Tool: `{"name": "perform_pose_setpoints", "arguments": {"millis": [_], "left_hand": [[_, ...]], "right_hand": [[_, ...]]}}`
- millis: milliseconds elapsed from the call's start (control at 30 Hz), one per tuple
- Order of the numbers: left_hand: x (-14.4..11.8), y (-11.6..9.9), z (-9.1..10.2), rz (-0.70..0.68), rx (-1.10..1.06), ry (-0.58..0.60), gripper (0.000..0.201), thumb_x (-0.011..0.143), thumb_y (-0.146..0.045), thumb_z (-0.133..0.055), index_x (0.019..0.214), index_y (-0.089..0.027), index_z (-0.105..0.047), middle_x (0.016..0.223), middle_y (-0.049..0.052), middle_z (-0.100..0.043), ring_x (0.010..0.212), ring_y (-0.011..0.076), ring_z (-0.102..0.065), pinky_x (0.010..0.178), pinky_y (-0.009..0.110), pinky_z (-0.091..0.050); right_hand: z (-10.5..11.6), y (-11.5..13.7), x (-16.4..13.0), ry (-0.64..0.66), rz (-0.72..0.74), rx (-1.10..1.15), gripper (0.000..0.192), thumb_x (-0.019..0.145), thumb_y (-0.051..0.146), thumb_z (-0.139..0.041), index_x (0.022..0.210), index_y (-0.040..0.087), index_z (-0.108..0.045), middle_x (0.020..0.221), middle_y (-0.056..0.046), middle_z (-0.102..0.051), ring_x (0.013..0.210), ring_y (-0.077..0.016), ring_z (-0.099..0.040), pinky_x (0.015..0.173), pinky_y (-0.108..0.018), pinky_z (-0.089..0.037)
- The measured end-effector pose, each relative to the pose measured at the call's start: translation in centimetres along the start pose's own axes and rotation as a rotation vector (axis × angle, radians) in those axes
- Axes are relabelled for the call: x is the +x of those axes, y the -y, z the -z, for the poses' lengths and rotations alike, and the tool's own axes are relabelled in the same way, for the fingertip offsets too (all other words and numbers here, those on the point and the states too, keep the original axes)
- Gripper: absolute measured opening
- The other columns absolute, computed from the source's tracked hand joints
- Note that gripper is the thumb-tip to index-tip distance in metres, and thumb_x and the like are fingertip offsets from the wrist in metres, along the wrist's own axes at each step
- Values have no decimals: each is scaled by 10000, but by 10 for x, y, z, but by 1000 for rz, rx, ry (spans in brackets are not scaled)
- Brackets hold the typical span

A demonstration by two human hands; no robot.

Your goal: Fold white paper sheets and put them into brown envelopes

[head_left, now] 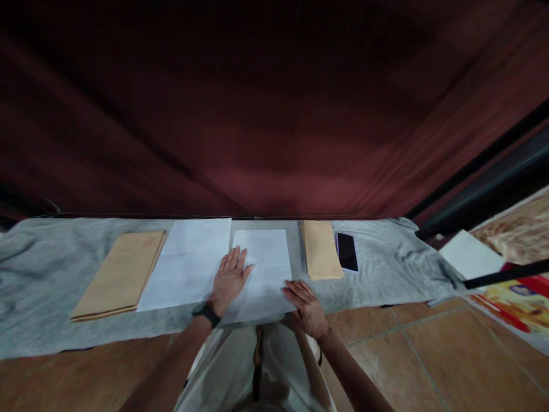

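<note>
A white sheet of paper point(268, 257) lies in the middle of a grey cloth point(43, 269) spread over the table. My left hand point(229, 279) rests flat on the sheet's left edge, fingers apart, with a black band on the wrist. At the sheet's near right corner my right hand point(305, 306) presses down, fingers spread. Neither hand holds anything. A larger stack of white paper point(189, 263) lies just left of the sheet.
A stack of brown envelopes point(120, 274) lies at the left. Another brown envelope pile point(321, 249) and a black phone point(347, 252) lie at the right. A dark red curtain point(266, 114) hangs behind the table. Tiled floor point(429, 360) and printed packaging point(514, 303) lie to the right.
</note>
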State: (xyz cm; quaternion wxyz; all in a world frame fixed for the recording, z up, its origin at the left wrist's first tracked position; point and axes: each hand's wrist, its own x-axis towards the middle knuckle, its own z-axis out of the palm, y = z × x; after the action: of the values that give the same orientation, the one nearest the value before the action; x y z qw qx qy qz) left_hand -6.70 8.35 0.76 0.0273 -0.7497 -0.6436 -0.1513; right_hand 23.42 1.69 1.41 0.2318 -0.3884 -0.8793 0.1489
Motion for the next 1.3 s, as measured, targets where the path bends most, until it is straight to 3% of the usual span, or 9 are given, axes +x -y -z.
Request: {"name": "perform_pose_setpoints", "arguments": {"millis": [200, 467, 533, 633, 767, 867, 1000, 1133, 1300], "left_hand": [[-10, 6, 8, 43, 19, -5, 621, 1015, -487, -264, 1531, -165, -390, 1590, 166, -393, 1493, 306, -330, 1211, 559, -228], [-27, 12, 25, 23, 33, 50, 581, 1023, -437, -299, 1510, -145, -425, 1592, 169, -389, 1498, 304, -319, 1225, 552, -207], [-40, 13, 34, -35, -12, 84, 561, 1025, -433, -323, 1514, -175, -422, 1605, 142, -375, 1504, 276, -311, 1232, 524, -216], [-66, 15, 52, -243, -124, 177, 552, 1015, -445, -396, 1537, -266, -372, 1631, 72, -344, 1514, 210, -287, 1243, 464, -224], [-97, 19, 70, -389, -223, 269, 745, 922, -465, -593, 1572, -295, -273, 1635, 60, -339, 1516, 216, -283, 1245, 443, -242], [-107, 23, 71, -349, -255, 248, 717, 902, -291, -609, 1558, -285, -318, 1609, 54, -391, 1491, 213, -337, 1232, 444, -297], [-109, 24, 65, -296, -327, 157, 709, 795, 34, -451, 1417, -296, -539, 1494, 8, -551, 1405, 175, -468, 1193, 440, -391], [-115, 17, 66, -252, -460, 115, 486, 829, -43, -519, 1205, -295, -696, 1308, 9, -694, 1251, 200, -610, 1104, 430, -498], [-120, 13, 61, -120, -627, 65, 265, 845, -159, -607, 1037, -272, -751, 1120, 30, -763, 1066, 197, -698, 985, 360, -573]], "right_hand": [[-3, -4, -2, 4, 16, -5, 530, 962, 345, -537, 1477, 223, -501, 1524, -104, -495, 1398, -282, -464, 1203, -546, -323], [-4, -11, -5, 58, 21, 11, 541, 960, 313, -508, 1496, 236, -480, 1555, -81, -458, 1425, -273, -428, 1219, -546, -292], [-3, -11, -5, 65, 18, 17, 548, 943, 279, -510, 1489, 238, -489, 1561, -75, -450, 1429, -268, -423, 1221, -547, -288], [-2, -9, -4, 49, 10, 39, 554, 915, 211, -495, 1468, 249, -516, 1547, -58, -470, 1426, -249, -430, 1226, -542, -284], [0, -7, -3, -2, 17, 104, 507, 928, 203, -476, 1425, 255, -562, 1480, -57, -551, 1383, -230, -485, 1221, -537, -295], [1, -4, -2, -59, 21, 177, 446, 933, 219, -486, 1356, 256, -622, 1395, -63, -626, 1322, -232, -546, 1200, -544, -327], [3, 2, -8, -154, -34, 300, 380, 921, 209, -506, 1253, 256, -686, 1291, -65, -691, 1256, -241, -594, 1129, -517, -427], [9, 9, -23, -147, -118, 376, 368, 904, 179, -541, 1221, 282, -700, 1259, -54, -705, 1197, -234, -630, 1047, -453, -509], [14, 7, -32, -116, -142, 379, 393, 847, 148, -628, 1205, 289, -707, 1266, -50, -701, 1210, -241, -617, 1080, -451, -478]]}}
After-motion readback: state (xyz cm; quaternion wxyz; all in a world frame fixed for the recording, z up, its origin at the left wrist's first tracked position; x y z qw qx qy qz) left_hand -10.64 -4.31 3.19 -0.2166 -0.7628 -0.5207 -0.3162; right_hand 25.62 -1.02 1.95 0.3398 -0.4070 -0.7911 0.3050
